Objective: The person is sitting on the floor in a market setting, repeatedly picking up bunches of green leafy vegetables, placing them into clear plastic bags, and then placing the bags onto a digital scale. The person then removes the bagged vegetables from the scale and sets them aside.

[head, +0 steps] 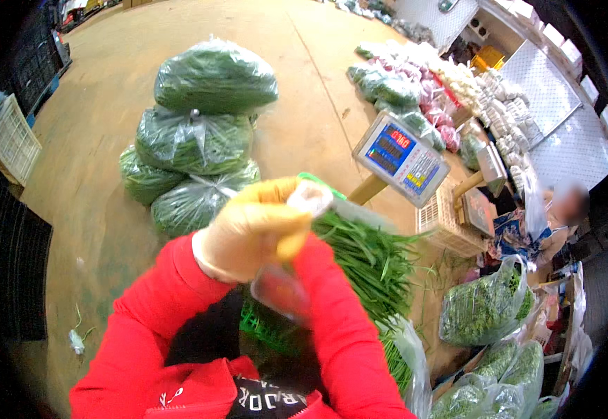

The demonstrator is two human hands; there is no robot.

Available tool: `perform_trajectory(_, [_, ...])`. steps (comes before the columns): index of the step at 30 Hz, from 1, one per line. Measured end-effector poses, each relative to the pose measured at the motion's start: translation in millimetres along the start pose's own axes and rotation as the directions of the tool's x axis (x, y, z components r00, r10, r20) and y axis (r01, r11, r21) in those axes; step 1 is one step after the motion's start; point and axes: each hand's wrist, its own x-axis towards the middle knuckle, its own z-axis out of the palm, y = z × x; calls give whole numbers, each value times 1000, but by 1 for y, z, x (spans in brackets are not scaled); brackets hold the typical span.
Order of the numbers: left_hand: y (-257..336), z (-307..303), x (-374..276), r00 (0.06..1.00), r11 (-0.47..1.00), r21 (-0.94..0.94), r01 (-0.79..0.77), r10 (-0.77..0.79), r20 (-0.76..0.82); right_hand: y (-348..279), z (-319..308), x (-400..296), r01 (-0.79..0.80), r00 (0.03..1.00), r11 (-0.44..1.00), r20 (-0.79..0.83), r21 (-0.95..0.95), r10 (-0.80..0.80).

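My left hand (251,225), in a glove with yellow-orange fingers, is raised in front of my chest with its fingers bent. They close on a blurred whitish object (310,199) that I cannot identify. My right hand is mostly hidden behind the left; an orange patch (291,246) at the right sleeve's end may be its glove. Below and right of the hands, a heap of long green leafy stalks (367,256) lies by the platform scale. Its lit display head (401,157) stands on a post. Under my forearms is a clear plastic item (280,293), blurred, above a green plastic crate (262,324).
Stacked clear bags of greens (199,136) stand ahead on the left. At right are a second scale (477,204) on a cream crate (445,225), a seated person (540,235) and more bagged greens (485,309). Piled produce bags (440,99) lie farther back.
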Motion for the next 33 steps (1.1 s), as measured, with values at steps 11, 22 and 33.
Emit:
perform_trajectory(11, [-4, -32, 46, 957, 919, -387, 76, 41, 286, 120, -279, -129, -345, 934, 674, 168, 653, 315])
perform_trajectory(22, [14, 0, 55, 989, 915, 378, -140, 114, 90, 35, -392, -173, 232, 936, 639, -12, -733, -353])
perform_trajectory(33, [16, -4, 14, 943, 393, 907, -150, 332, 12, 214, -236, -355, -648, 757, 699, 160, 302, 633])
